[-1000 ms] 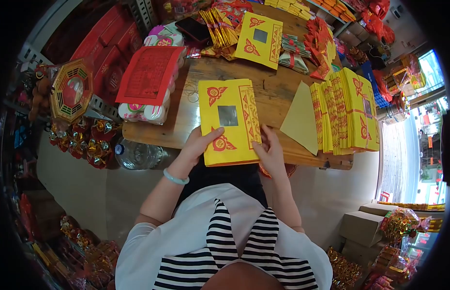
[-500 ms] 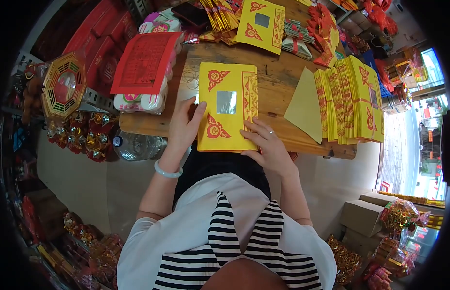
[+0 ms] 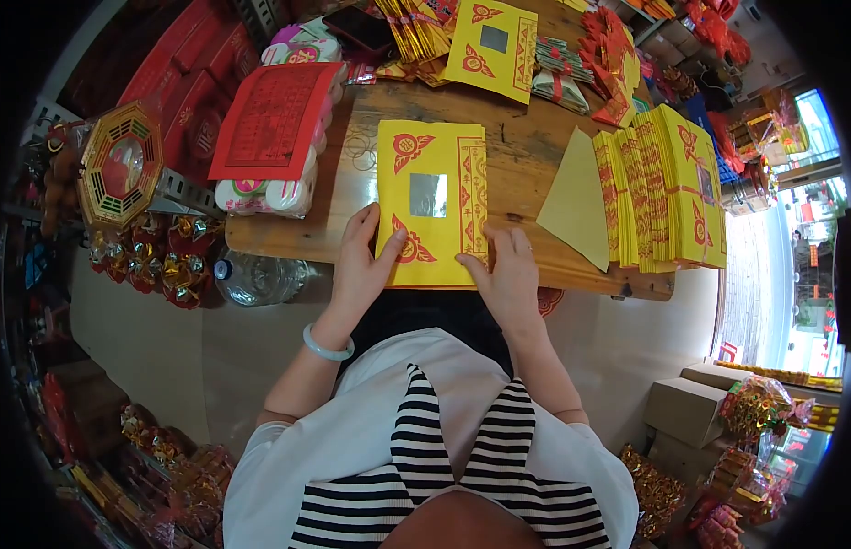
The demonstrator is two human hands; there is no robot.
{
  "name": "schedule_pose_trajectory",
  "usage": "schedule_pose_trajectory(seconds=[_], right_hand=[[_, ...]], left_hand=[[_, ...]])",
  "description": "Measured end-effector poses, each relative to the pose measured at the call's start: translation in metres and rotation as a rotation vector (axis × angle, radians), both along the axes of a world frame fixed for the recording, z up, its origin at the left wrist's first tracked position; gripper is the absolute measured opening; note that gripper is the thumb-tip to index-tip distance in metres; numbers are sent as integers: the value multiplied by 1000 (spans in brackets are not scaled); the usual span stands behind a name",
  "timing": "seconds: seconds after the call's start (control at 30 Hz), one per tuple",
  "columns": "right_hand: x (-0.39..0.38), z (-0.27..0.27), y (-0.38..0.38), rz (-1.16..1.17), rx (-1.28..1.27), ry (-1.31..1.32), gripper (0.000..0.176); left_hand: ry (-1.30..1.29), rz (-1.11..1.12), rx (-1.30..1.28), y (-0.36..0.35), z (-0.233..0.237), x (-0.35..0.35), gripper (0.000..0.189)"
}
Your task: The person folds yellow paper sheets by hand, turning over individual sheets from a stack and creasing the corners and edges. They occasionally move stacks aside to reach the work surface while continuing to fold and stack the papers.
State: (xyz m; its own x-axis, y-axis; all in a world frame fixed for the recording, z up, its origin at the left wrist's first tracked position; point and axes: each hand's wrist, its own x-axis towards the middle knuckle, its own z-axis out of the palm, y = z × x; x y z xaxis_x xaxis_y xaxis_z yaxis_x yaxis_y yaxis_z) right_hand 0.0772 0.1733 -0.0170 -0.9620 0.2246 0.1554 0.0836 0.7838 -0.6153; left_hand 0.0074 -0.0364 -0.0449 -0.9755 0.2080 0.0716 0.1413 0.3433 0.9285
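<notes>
A stack of yellow printed papers (image 3: 432, 247) lies at the table's front edge, with red leaf designs, a silver square and a patterned strip down its right side. My left hand (image 3: 361, 261) grips the lower left side, thumb on the top sheet and fingers along the edge. On the lower right side, my right hand (image 3: 506, 274) grips the same stack, its thumb on top near the strip. Both hands are closed around the edges. The undersides of the fingers are partly hidden.
Tied yellow paper bundles (image 3: 668, 197) and a pale yellow sheet (image 3: 576, 206) lie to the right. Another yellow packet (image 3: 492, 50) is at the back. Rubber bands (image 3: 360, 151) lie left of the stack. A red sheet (image 3: 277, 119) tops wrapped rolls. Below the table stands a plastic bottle (image 3: 265, 277).
My left hand has moved down and in, its thumb now on the lower left of the stack. My right hand has shifted to the stack's right edge, fingers off the top sheet.
</notes>
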Motion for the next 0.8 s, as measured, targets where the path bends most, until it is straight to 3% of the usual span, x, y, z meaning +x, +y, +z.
schedule_pose_trajectory(seconds=[0.1,0.43,0.8], right_hand=[[-1,3,-2,-31,-126,-75,42],[-5,7,3,-77,50,-136,42],[1,10,12,-82,-262,-212,27]], left_hand=[[31,-5,-61,1,2,1,49],[9,-11,-80,1,8,3,52],[-38,-39,-58,-4,8,2,54]])
